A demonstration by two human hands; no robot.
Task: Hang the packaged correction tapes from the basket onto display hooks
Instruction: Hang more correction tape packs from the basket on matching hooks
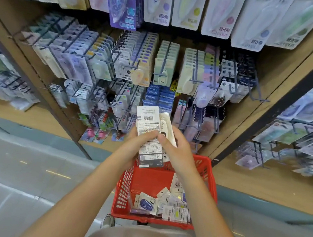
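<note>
I hold a small stack of packaged correction tapes (148, 124) upright above the red basket (124, 193), their printed backs with a barcode facing me. My left hand (137, 145) grips the stack from the left and below. My right hand (175, 150) pinches a white package on the stack's right side, thumb on its front. Several more packaged tapes (163, 204) lie in the basket's bottom. Display hooks (163, 74) full of hanging tapes cover the shelf wall straight ahead.
A wooden shelving unit (279, 91) with a dark upright (264, 127) frames the hooks. Larger Campus packages (124, 6) hang overhead. An empty hook (259, 99) juts out at the right of the middle row. Grey tiled floor (24, 173) lies to the left.
</note>
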